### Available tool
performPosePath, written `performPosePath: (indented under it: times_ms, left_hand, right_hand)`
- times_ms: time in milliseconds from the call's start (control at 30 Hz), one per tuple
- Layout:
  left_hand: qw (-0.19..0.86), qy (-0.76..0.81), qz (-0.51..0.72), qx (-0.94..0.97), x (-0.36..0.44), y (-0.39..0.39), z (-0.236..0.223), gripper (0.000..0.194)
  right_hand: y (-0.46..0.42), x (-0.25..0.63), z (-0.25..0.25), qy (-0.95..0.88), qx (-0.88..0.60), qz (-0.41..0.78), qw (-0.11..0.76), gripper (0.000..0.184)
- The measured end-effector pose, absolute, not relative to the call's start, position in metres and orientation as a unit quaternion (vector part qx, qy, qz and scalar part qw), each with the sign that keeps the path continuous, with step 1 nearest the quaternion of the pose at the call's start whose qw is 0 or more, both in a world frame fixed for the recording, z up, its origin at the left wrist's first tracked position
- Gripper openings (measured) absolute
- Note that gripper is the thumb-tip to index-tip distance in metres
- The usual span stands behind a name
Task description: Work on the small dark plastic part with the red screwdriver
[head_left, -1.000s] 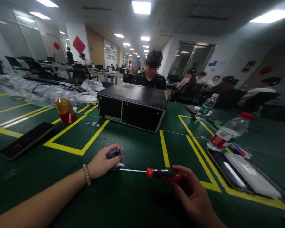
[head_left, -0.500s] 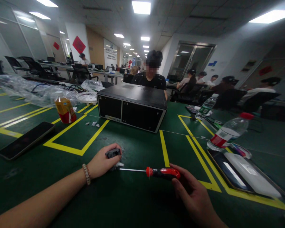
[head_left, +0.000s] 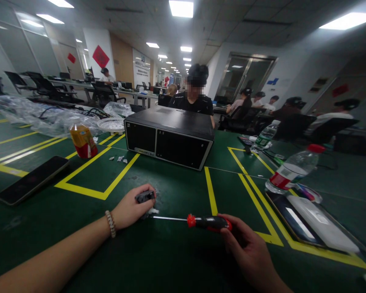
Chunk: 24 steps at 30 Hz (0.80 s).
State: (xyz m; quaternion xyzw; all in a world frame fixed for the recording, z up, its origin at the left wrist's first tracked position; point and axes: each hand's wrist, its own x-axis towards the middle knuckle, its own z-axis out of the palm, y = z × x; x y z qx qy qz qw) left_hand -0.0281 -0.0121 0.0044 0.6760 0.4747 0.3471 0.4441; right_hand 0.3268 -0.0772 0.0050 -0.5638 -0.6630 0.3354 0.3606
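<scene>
My left hand is closed around a small dark part and presses it onto the green table mat. My right hand grips the red and black handle of a screwdriver. The screwdriver lies level, and its thin metal shaft points left, with the tip at the part under my left fingers. A bead bracelet sits on my left wrist.
A black computer case stands in the middle of the table, a person seated behind it. A phone and a yellow-red carton lie left. Water bottles, a tablet and yellow tape lines are right.
The screwdriver handle has turned in my right hand, showing red then black again. Both hands stay in the same place.
</scene>
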Motion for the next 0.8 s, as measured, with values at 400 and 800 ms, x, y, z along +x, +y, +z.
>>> performPosePath:
  times_ms: [400, 800]
  left_hand:
    - [0.443, 0.474, 0.355, 0.672, -0.0273, -0.0120, 0.0033, 0.015]
    - [0.439, 0.473, 0.348, 0.680, -0.0289, -0.0103, 0.0001, 0.014]
  right_hand:
    - [-0.0815, 0.3223, 0.0059, -0.656, -0.543, 0.357, 0.384, 0.040]
    - [-0.0804, 0.3244, 0.0027, -0.654, -0.545, 0.360, 0.380, 0.046]
